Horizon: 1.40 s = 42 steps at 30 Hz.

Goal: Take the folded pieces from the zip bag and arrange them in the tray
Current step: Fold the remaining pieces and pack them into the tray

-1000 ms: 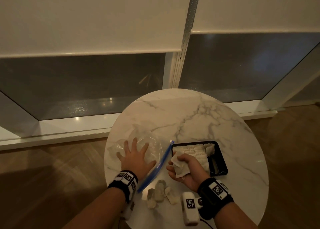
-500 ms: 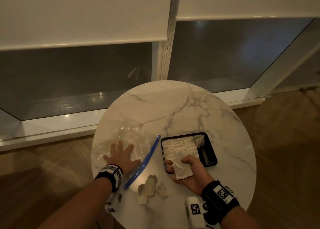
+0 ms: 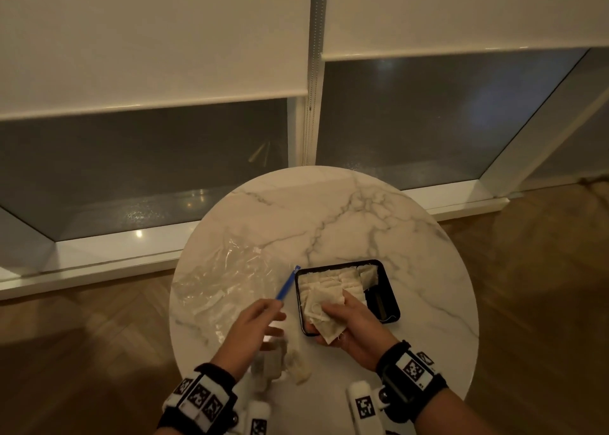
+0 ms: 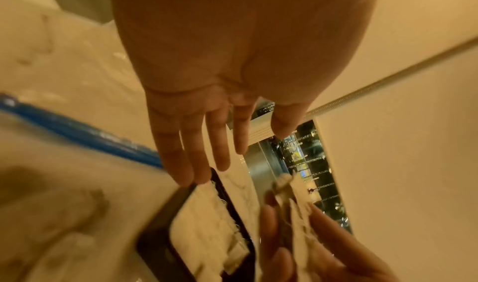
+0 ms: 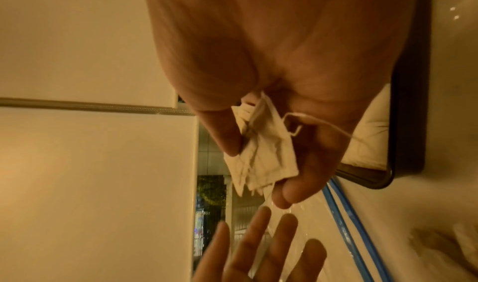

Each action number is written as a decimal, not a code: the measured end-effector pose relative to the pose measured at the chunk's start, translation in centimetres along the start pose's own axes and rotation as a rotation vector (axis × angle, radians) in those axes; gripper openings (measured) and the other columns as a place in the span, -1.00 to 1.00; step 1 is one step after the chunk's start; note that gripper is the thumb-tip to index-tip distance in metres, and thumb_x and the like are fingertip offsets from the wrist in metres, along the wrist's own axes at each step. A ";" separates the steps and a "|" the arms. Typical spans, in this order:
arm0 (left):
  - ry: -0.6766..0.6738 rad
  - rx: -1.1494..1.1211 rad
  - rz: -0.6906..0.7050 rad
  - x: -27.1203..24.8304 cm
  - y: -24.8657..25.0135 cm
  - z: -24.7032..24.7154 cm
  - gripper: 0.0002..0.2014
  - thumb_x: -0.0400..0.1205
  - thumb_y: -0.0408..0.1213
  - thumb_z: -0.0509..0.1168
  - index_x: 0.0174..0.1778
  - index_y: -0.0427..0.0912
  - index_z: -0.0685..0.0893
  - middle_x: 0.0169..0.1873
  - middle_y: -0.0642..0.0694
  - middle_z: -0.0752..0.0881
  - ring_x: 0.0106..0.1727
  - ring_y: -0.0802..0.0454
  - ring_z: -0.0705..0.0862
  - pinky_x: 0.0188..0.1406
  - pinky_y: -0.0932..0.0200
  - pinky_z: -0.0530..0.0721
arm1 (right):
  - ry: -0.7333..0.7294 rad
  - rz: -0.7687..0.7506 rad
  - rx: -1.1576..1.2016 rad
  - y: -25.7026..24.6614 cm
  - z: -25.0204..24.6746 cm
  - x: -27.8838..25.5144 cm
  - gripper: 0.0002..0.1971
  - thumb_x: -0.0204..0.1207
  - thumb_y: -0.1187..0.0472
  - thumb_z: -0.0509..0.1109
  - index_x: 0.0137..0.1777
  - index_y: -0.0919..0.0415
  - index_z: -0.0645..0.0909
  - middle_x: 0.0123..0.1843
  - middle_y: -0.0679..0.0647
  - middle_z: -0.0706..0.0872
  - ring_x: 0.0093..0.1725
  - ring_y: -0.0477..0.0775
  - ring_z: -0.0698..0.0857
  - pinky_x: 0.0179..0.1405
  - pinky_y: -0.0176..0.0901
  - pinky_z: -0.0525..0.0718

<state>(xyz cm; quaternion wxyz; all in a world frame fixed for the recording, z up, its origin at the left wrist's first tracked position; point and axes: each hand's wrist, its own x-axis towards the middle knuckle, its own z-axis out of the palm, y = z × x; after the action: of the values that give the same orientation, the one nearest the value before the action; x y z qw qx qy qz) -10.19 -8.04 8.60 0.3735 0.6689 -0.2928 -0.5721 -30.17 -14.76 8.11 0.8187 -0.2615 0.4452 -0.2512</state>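
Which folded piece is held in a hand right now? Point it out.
The folded piece pinched in the right hand, over the tray's near edge. The others lie in the tray or loose on the table by the left hand.

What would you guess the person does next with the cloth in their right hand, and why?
Probably lower the folded cloth into the black tray. The right hand pinches it just above the tray's near end, other folded pieces already fill much of the tray, and the left hand is open and holds nothing.
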 end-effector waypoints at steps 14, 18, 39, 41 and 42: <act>0.087 -0.312 0.071 -2.0 3.9 11.0 -0.75 0.75 -0.27 0.30 0.33 -0.15 0.67 0.07 -0.27 0.84 0.06 -0.22 0.84 -0.02 -0.08 0.82 | -0.064 -0.282 -0.343 -4.4 -3.9 -1.7 -0.84 0.62 0.09 0.44 0.13 0.07 0.77 0.07 0.11 0.84 0.12 0.19 0.80 0.13 0.17 0.78; 0.148 -0.332 0.083 -2.2 4.2 13.3 -0.76 0.75 -0.29 0.30 0.33 -0.12 0.68 0.08 -0.23 0.84 0.06 -0.20 0.84 -0.06 -0.05 0.81 | -0.067 -0.232 -0.342 -5.8 -6.8 -1.9 -0.79 0.69 0.22 0.30 0.11 0.12 0.79 0.05 0.16 0.84 0.10 0.23 0.80 0.08 0.18 0.78; 0.116 -0.356 0.043 -1.2 2.2 18.8 -0.71 0.74 -0.32 0.32 0.37 -0.04 0.62 0.14 -0.14 0.83 0.15 -0.15 0.82 0.11 -0.21 0.82 | 0.032 -0.311 -0.501 -7.4 -12.6 -2.8 -0.92 0.54 0.24 0.52 0.00 0.17 0.79 -0.14 0.10 0.82 -0.20 -0.06 0.78 -0.27 -0.29 0.69; 0.108 -0.350 0.043 -1.1 2.1 18.6 -0.70 0.74 -0.32 0.32 0.39 -0.04 0.62 0.17 -0.16 0.82 0.18 -0.19 0.80 0.14 -0.27 0.80 | 0.036 -0.306 -0.496 -7.6 -12.5 -2.6 -0.93 0.54 0.27 0.51 -0.01 0.21 0.78 -0.13 0.15 0.81 -0.21 -0.04 0.76 -0.30 -0.29 0.68; 0.103 -0.351 0.044 -1.1 2.1 18.5 -0.69 0.74 -0.31 0.32 0.40 -0.05 0.61 0.18 -0.18 0.81 0.20 -0.21 0.79 0.15 -0.29 0.79 | 0.035 -0.303 -0.484 -7.6 -12.5 -2.5 -0.94 0.54 0.29 0.51 -0.02 0.23 0.77 -0.14 0.17 0.80 -0.22 -0.03 0.75 -0.31 -0.28 0.68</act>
<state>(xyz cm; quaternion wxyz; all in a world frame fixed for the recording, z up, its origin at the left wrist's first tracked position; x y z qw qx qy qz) -28.53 -11.36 9.68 0.5116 0.6153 -0.1836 -0.5709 -43.49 -21.34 8.74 0.6778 -0.5084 0.4621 -0.2618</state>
